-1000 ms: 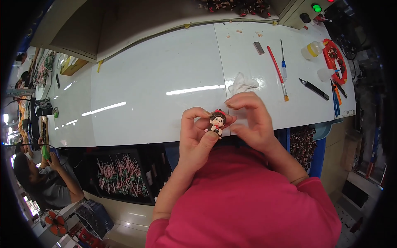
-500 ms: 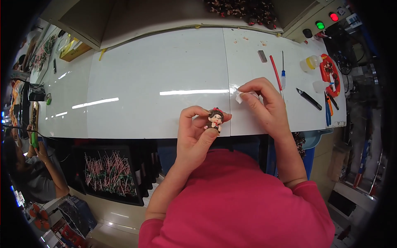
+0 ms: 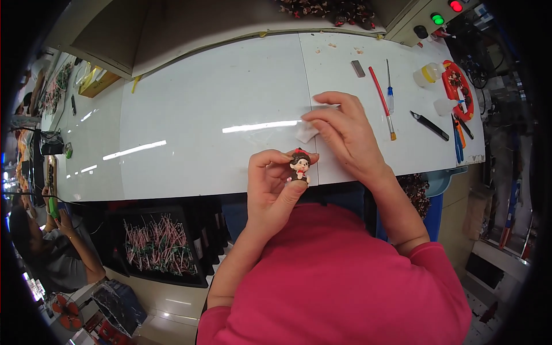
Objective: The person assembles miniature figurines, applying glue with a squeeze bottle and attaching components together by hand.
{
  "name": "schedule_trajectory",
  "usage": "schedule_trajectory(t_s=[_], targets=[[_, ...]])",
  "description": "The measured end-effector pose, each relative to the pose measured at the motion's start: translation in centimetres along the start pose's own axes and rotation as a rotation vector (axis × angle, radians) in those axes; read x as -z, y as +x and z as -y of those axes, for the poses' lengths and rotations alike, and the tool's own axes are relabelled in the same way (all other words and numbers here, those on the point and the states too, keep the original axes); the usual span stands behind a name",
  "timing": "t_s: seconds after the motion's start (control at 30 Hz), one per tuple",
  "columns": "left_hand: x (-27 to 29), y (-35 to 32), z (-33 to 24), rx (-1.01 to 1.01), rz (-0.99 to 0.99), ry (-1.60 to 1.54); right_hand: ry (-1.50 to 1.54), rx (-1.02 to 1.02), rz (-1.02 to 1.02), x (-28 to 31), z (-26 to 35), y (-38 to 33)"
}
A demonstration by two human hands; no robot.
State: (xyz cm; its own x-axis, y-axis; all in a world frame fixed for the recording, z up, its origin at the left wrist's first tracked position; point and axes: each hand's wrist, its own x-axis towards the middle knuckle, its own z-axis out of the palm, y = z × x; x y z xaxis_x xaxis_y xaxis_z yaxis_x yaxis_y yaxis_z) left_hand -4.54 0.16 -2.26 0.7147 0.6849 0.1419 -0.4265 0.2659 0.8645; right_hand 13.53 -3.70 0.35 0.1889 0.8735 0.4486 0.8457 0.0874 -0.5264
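My left hand [image 3: 269, 187] grips a small doll figurine [image 3: 299, 167] near the table's front edge. The figurine has brown hair, a red bow on its head and a pale face turned up toward me. My thumb presses low on its body and my fingers curl behind it, hiding its back. Above and right of it, my right hand [image 3: 348, 129] pinches a small white piece of tissue or cloth [image 3: 307, 134] between thumb and a finger, with the index finger lifted. The white piece hangs just over the table, apart from the figurine.
On the right lie a grey block [image 3: 358, 68], a red brush [image 3: 380, 95], a blue-handled screwdriver [image 3: 390, 98], a black pen-like tool [image 3: 431, 126], bottles [image 3: 427, 75] and a red tray [image 3: 460, 86] of small parts. A black crate [image 3: 198, 267] stands below left. A co-worker [image 3: 63, 247] sits at far left.
My right hand has moved left with the white piece, closer to the figurine, and its index finger has lifted. The left hand keeps the figurine in nearly the same place.
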Motion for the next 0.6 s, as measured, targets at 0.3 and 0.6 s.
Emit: schedule_trajectory(t_s=[0.3, 0.6], targets=[[-1.3, 0.8, 1.2, -0.038, -0.049, -0.014, 0.532, -0.031, -0.015, 0.6, 0.9, -3.3], [-1.6, 0.7, 3.1, -0.054, -0.054, 0.114, 0.629, -0.082, -0.087, -2.1, -0.2, -3.8]])
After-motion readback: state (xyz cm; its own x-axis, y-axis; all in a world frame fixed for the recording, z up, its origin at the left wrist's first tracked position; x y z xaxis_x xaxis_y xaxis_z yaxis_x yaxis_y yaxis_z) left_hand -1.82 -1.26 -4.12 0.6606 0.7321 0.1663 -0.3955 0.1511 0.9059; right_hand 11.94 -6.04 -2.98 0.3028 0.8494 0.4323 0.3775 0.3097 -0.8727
